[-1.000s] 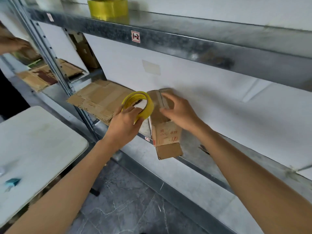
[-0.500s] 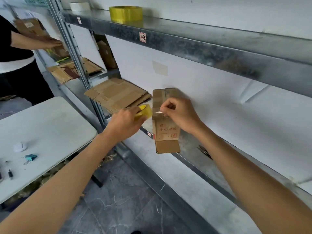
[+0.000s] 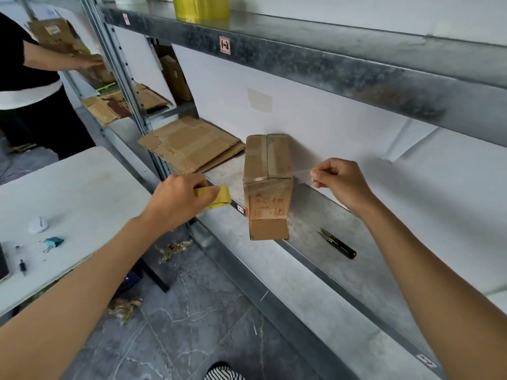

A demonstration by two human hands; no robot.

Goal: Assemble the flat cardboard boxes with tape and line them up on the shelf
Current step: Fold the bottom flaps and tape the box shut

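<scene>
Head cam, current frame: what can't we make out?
Head view only.
Tape roll: mostly covered by the left hand gripping it.
Clear tape strip pinched by the right hand: near-transparent; its path across the box to the roll is unclear.
Box's back face: hidden by the box itself.
Yellow roll on the upper shelf: cut off by the top edge.

White tabletop (image 3: 82,187) at left: teal binder clip (image 3: 53,242), small white round object (image 3: 38,224), black pen (image 3: 22,267). Black snips (image 3: 338,244) lying flat. Second person (image 3: 27,78), black top, far left. Grey marbled floor (image 3: 192,325).
</scene>
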